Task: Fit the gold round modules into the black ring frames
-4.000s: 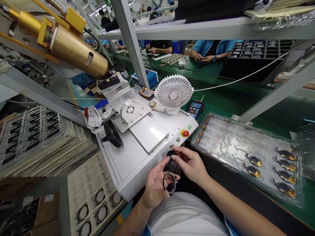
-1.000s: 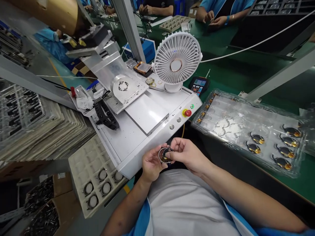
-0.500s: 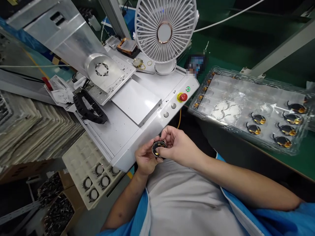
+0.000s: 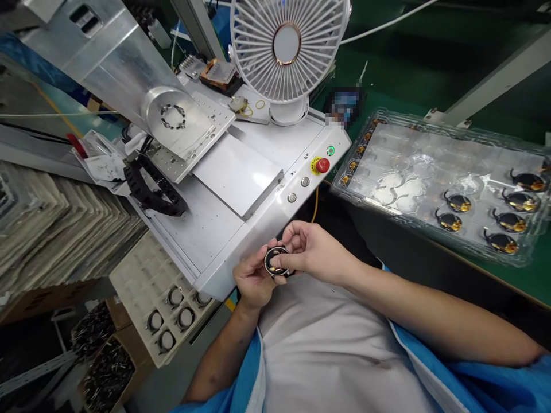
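Close to my body, in front of the machine's edge, a small round watch case (image 4: 272, 267) with a metal rim and black inside is held up. My left hand (image 4: 253, 278) grips it from the left and below, fingers around its rim. From the right, my right hand (image 4: 316, 252) is closed against it, the thumb pressing on the black inner face and the fingers curled at its edge. The thumb covers part of the inside, so the detail there cannot be made out.
White machine base (image 4: 206, 241) with a red stop button (image 4: 322, 165) lies ahead, carrying a fan (image 4: 287, 103) and black strap-like part (image 4: 150, 189). Right, a clear tray (image 4: 387, 209) holds black discs with orange flex cables. Left, a beige tray (image 4: 133, 275) holds ring-shaped cases; stacked trays (image 4: 64, 229) stand beyond.
The view has shifted slightly. The watch case is tilted a little differently, with its rim showing brighter. Both hands keep nearly the same hold, the right thumb still on the inner face.
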Demonstrator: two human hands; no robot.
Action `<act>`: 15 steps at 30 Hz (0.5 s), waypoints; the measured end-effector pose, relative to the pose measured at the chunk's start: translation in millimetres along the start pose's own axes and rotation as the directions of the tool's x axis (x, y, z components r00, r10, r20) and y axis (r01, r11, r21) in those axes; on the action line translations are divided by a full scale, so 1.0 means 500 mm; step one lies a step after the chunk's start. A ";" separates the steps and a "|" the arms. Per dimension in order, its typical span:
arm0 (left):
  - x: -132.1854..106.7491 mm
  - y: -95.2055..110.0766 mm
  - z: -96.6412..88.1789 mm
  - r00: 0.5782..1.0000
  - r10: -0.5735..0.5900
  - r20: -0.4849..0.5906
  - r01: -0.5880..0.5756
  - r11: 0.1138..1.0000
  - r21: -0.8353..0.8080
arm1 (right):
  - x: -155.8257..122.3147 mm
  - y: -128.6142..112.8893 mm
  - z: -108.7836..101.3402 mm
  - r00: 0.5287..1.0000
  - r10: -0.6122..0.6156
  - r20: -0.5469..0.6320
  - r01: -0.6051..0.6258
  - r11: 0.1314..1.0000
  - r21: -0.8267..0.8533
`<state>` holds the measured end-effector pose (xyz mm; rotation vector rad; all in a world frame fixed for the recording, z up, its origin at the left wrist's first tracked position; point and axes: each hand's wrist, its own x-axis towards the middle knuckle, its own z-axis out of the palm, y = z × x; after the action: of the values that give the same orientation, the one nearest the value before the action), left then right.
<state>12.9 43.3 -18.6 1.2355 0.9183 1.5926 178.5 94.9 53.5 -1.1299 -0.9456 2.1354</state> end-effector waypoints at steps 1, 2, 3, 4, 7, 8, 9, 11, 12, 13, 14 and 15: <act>-0.002 0.002 0.000 1.000 0.007 0.017 -0.007 1.000 0.030 | -0.001 0.003 -0.006 0.999 0.028 0.024 -0.027 0.999 -0.040; -0.005 0.004 0.001 0.999 0.011 0.034 -0.013 0.998 0.062 | -0.002 0.009 -0.012 0.998 0.044 0.044 -0.041 0.997 -0.063; -0.009 0.007 0.004 0.999 0.013 0.049 -0.018 0.996 0.092 | -0.004 0.015 -0.017 0.997 0.045 0.056 -0.041 0.997 -0.063; -0.012 0.011 0.007 0.998 0.017 0.059 -0.024 0.993 0.116 | -0.006 0.022 -0.021 0.997 0.033 0.063 -0.030 0.999 -0.043; -0.024 0.024 0.018 0.997 0.043 0.057 -0.052 0.985 0.166 | -0.010 0.041 -0.019 0.996 -0.005 0.085 0.000 0.999 0.050; -0.027 0.029 0.020 0.997 0.054 0.051 -0.063 0.980 0.187 | -0.009 0.045 -0.015 0.995 -0.011 0.102 0.004 0.998 0.068; -0.028 0.033 0.021 0.997 0.065 0.041 -0.072 0.976 0.208 | -0.007 0.045 -0.009 0.993 -0.021 0.112 0.012 0.997 0.082; -0.025 0.041 0.020 0.998 0.059 -0.005 -0.057 0.972 0.226 | 0.002 0.039 0.001 0.994 -0.049 0.102 0.040 0.995 0.087; -0.021 0.044 0.019 0.998 0.043 -0.035 -0.035 0.977 0.212 | 0.010 0.031 0.004 0.993 -0.056 0.102 0.050 0.997 0.062; -0.015 0.047 0.017 0.997 0.021 -0.068 -0.008 0.983 0.184 | 0.019 0.020 0.004 0.993 -0.056 0.104 0.055 0.998 0.019; -0.007 0.051 0.015 0.995 0.001 -0.100 0.014 0.989 0.147 | 0.031 0.007 0.001 0.994 -0.054 0.099 0.058 0.998 -0.035; 0.002 0.055 0.013 0.992 -0.014 -0.124 0.027 0.993 0.111 | 0.045 -0.009 -0.005 0.996 -0.063 0.071 0.069 0.994 -0.087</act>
<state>13.5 35.5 8.6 1.2106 1.1085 1.6343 170.0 114.6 45.4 -1.0590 -1.1038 2.1082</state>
